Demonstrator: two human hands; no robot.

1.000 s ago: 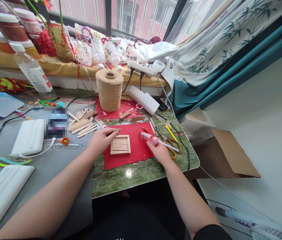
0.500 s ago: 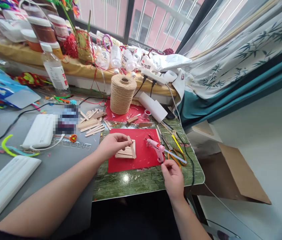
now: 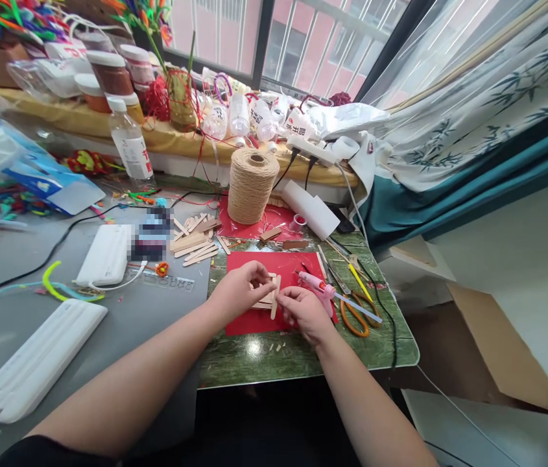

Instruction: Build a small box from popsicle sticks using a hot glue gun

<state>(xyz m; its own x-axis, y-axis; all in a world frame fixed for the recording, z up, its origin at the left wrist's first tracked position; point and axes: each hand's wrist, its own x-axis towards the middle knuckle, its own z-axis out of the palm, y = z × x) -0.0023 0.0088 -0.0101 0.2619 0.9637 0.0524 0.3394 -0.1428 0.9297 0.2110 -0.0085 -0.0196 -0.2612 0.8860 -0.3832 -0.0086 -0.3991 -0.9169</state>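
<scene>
My left hand (image 3: 239, 292) is closed on a small frame of wooden craft sticks (image 3: 268, 299), holding it tilted above the red sheet (image 3: 254, 321). My right hand (image 3: 303, 311) pinches a loose craft stick (image 3: 276, 297) set against the frame's right side. A pink glue gun (image 3: 320, 288) lies on the red sheet just right of my right hand, with nothing holding it.
Orange-handled scissors (image 3: 354, 314) lie right of the glue gun. A spool of twine (image 3: 253, 185) stands behind, with loose craft sticks (image 3: 194, 240) to its left. White devices (image 3: 106, 255) and cables lie on the grey surface at left. The green table's edge (image 3: 303, 376) is near me.
My right hand let go of the glue gun, which now rests on the red sheet, and moved left to pinch a stick. My left hand lifted the frame off the sheet.
</scene>
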